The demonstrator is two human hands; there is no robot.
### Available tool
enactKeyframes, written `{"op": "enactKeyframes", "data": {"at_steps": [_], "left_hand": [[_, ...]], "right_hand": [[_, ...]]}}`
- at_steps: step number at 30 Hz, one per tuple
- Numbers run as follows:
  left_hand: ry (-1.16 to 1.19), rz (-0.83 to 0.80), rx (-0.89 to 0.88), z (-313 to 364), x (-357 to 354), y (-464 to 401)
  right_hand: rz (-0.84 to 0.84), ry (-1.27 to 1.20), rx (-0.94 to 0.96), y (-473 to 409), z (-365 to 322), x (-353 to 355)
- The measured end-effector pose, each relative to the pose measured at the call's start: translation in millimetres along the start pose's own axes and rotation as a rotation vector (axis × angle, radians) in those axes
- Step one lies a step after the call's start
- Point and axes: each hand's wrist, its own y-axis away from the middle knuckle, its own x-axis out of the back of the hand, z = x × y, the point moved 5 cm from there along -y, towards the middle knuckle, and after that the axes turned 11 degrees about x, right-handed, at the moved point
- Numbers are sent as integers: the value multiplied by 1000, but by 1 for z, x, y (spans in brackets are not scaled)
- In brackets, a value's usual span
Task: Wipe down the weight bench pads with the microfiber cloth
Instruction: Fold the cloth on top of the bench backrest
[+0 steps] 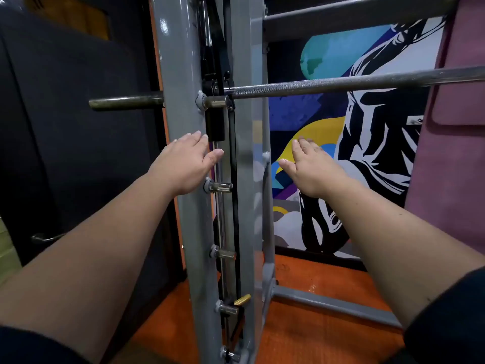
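Both hands were stretched forward, open and empty, fingers straight. The left hand [185, 164] hovered in front of the grey upright [181, 106] of the rack, and whether it touched the metal could not be told; the right hand [313, 168] was held well apart from it, further right, before the painted wall [354, 143]. A barbell [341, 84] crossed above both hands, and a row of pegs [219, 186] ran down the upright toward the orange floor [315, 324]. A pink mat [454, 153] hung at the far right. No cloth or bench pad showed anywhere. Judging from this, the step was to find the cloth first: the person should turn from the rack, locate the bench, and take the cloth flat in one palm before wiping.
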Motion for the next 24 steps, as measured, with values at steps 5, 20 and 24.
{"op": "enactKeyframes", "data": {"at_steps": [5, 20, 24], "left_hand": [[221, 100, -37, 17, -12, 8], [718, -599, -102, 270, -309, 165], [625, -741, -190, 342, -369, 206]], "right_hand": [[149, 29, 64, 23, -1, 4], [-111, -15, -311, 345, 188, -126], [-232, 50, -412, 393, 245, -143]]}}
